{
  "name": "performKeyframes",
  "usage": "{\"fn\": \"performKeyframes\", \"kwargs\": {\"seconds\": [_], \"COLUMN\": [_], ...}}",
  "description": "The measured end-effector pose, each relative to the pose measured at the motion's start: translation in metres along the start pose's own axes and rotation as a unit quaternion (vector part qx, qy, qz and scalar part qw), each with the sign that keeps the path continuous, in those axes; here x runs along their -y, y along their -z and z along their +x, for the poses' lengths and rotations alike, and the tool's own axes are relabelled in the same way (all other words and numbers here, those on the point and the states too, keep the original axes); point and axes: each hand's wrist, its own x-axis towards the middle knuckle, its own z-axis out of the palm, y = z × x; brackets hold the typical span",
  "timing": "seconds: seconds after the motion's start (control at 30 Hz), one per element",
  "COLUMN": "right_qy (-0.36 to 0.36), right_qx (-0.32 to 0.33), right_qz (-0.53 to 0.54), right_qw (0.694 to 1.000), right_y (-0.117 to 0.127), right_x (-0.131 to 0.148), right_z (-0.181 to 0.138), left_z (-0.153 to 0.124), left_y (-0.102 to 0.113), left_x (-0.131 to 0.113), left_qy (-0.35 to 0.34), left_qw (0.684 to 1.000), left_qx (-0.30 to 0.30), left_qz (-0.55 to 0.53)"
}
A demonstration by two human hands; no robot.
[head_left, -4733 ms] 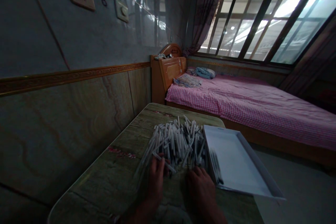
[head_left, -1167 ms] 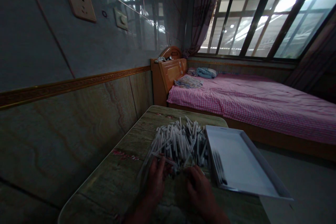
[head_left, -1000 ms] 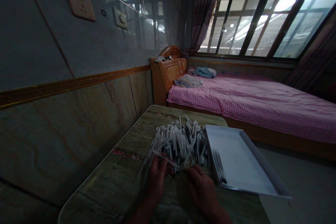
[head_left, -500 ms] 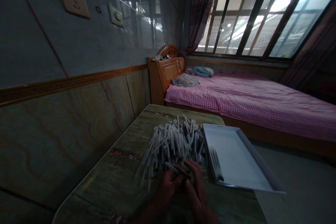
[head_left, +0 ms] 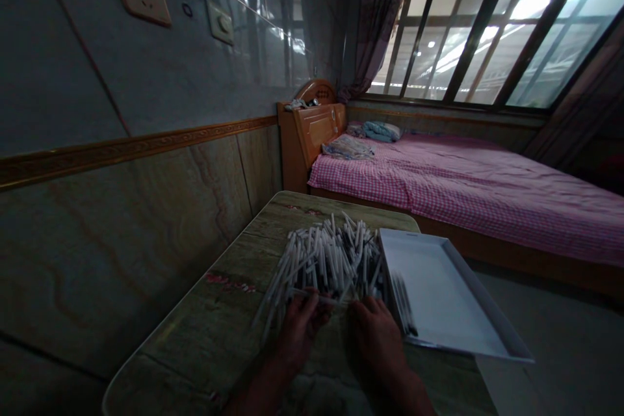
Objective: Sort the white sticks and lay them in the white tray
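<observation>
A heap of slim white pen-like sticks (head_left: 326, 257), some with dark parts, lies loosely piled on the table. My left hand (head_left: 298, 325) is at the near edge of the heap, its fingers closed around one white pen-like stick (head_left: 329, 301) that points to the right. My right hand (head_left: 377, 328) is at the heap's near right edge, fingers curled down; what they hold, if anything, is hidden. Just right of it, several dark-ended pen-like sticks (head_left: 403, 304) lie side by side along the left wall of a shallow white tray (head_left: 453, 299).
The wood-patterned table (head_left: 195, 344) has a rounded pale edge and stands near a tiled wall (head_left: 195, 195). The tray juts past the table's right edge. Beyond is a bed (head_left: 439, 182) with a pink checked cover and wooden headboard (head_left: 312, 133).
My hands were close together around a stick with a dark part; now they are apart. The left moved up and left toward the heap, the right moved slightly right. The view shifted a little.
</observation>
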Motion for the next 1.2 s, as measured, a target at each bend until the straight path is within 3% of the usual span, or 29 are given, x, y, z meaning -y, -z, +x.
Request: {"fn": "performKeyframes", "kwargs": {"seconds": [0.17, 0.27, 0.4, 0.53, 0.7, 1.2], "right_qy": [-0.004, -0.037, -0.089, -0.162, -0.177, -0.062], "right_qx": [-0.016, -0.049, -0.058, -0.058, -0.071, -0.113], "right_qz": [-0.01, 0.082, 0.289, 0.382, 0.399, 0.354], "right_qw": [1.0, 0.995, 0.951, 0.908, 0.897, 0.926], "right_y": [-0.011, -0.01, -0.007, -0.008, -0.008, -0.013], "right_x": [0.0, 0.001, 0.008, 0.016, 0.018, 0.005], "right_z": [-0.002, -0.002, -0.002, -0.003, -0.003, -0.005], "left_z": [0.003, 0.003, 0.003, 0.003, 0.002, 0.003], "left_y": [0.004, 0.004, 0.003, 0.002, 0.003, 0.003], "left_x": [0.004, 0.005, 0.006, 0.008, 0.008, 0.01], "left_qy": [-0.003, 0.0, -0.001, -0.011, -0.012, -0.039], "left_qw": [1.0, 1.0, 1.0, 0.999, 0.998, 0.995], "left_qx": [0.013, 0.013, 0.018, 0.024, 0.033, 0.031], "left_qz": [0.003, 0.011, 0.021, 0.039, 0.048, 0.087]}}
